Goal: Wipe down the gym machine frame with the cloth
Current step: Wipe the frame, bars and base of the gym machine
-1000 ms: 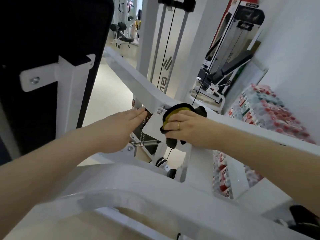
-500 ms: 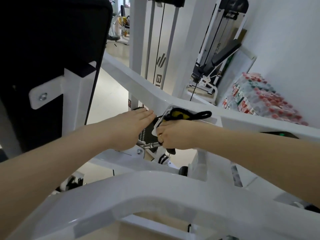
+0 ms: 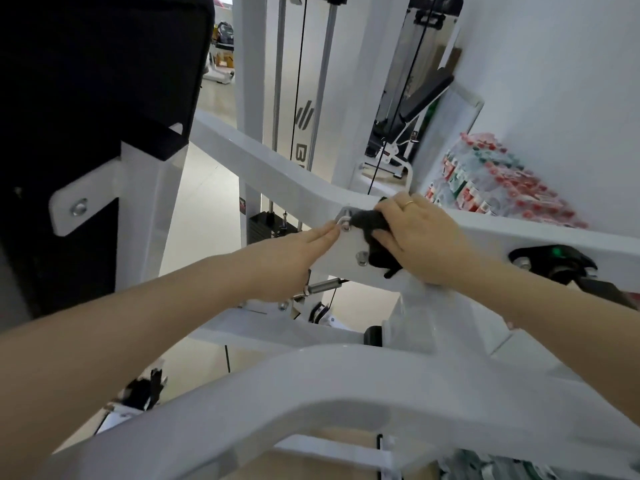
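A white gym machine frame (image 3: 263, 164) crosses the view as a slanted beam with a bolted plate at its middle. My right hand (image 3: 422, 237) holds a dark cloth (image 3: 372, 225) bunched under the palm and presses it against that plate beside two bolts. My left hand (image 3: 294, 252) reaches in from the left with straight fingers, the fingertips touching the plate's left edge near the upper bolt. Most of the cloth is hidden under my right hand.
A black back pad (image 3: 97, 109) on a white bracket stands at the left. A weight stack with cables (image 3: 301, 98) rises behind the beam. Shrink-wrapped bottle packs (image 3: 491, 181) lie against the right wall. A curved white frame piece (image 3: 311, 393) runs below my arms.
My right hand has slid the cloth from the beam's top edge down onto the plate's face, and the cloth's yellow side no longer shows. My left hand stays at the plate's left edge.
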